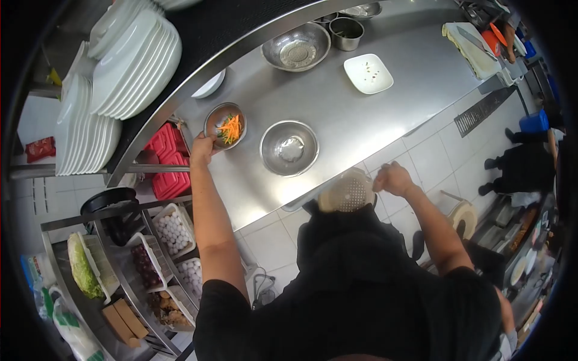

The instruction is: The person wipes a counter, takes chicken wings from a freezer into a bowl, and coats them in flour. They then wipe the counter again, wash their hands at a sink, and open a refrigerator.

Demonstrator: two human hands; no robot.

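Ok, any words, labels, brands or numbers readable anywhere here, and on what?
None can be read.
Red packet on the left shelf: any print is too blurred to read.
Green-and-white bag at lower left: marking too small to read.
Steel bowls, white plates, red containers: no lettering visible.

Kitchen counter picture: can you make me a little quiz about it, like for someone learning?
1. True or false: the left hand touches the small bowl of carrot strips.
2. What does the right hand hold? A) strainer B) knife C) plate
3. Fill in: the square white plate sits on the steel ____.

Key: 1 true. 2 A, the pale strainer. 3 counter.
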